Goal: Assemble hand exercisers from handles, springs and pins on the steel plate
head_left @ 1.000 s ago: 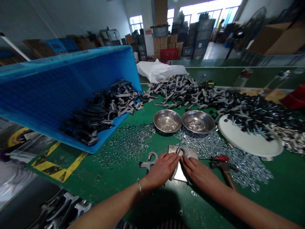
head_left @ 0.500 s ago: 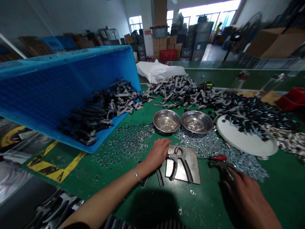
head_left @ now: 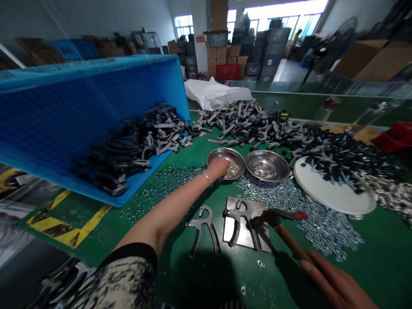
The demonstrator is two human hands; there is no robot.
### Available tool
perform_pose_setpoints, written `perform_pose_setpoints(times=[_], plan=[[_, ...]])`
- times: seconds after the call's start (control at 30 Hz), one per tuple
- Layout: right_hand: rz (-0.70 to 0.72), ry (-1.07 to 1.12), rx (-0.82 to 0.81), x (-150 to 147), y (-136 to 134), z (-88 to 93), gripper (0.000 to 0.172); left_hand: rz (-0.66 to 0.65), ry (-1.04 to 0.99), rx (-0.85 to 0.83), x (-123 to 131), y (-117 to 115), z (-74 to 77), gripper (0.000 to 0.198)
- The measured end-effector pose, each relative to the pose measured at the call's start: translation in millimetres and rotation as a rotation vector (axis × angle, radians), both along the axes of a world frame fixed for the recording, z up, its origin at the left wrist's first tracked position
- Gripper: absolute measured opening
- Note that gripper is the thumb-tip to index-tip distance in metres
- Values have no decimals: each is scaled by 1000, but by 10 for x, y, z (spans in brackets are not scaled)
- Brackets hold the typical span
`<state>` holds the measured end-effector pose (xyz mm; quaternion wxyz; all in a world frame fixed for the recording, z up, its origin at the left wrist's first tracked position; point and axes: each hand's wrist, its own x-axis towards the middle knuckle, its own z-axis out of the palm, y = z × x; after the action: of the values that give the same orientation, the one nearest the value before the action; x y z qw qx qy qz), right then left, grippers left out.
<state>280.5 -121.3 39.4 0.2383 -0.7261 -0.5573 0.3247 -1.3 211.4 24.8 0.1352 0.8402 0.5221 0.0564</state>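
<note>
Your right hand [head_left: 334, 279] is clasping the hammer [head_left: 291, 242] by its handle, leaving the head free near the spring grip [head_left: 237, 215] a metal plate [head_left: 260, 205] is supporting between your hands, while your left hand [head_left: 222, 166], fingers hidden, hold indeterminable, is occupying a bowl [head_left: 226, 152].

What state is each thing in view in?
Left hand: in left bowl, fingertips hidden
Right hand: closed on hammer
Hammer: held, head over metal plate
Grip on metal plate: handles apart
Grip beside it: handles apart
Left bowl: partly filled
Right bowl: partly filled
White tray: partly covered
Blue crate: on its side
</note>
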Motion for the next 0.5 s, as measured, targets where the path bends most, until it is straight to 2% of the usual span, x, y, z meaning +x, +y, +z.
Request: perform_pose_setpoints(times=[0.07,0.13,0.23,0.3,0.4,0.5], plan=[[131,-47,7,-172,210,138,47,12,-48,23,-61,-15,-4,17],[213,-114,30,-303,385,181,46,16,-117,41,-107,-17,13,21],[298,-175,-69,-371,540,93,40,30,-232,55,-151,-49,81,23],[297,-95,-137,-341,558,24,39,36,-309,61,-175,-151,134,22],[118,198,-176,-308,466,-17,40,-11,-439,17,-209,-478,160,19],[-167,433,-180,-403,302,-87,43,-78,-653,-245,-218,-886,91,15]])
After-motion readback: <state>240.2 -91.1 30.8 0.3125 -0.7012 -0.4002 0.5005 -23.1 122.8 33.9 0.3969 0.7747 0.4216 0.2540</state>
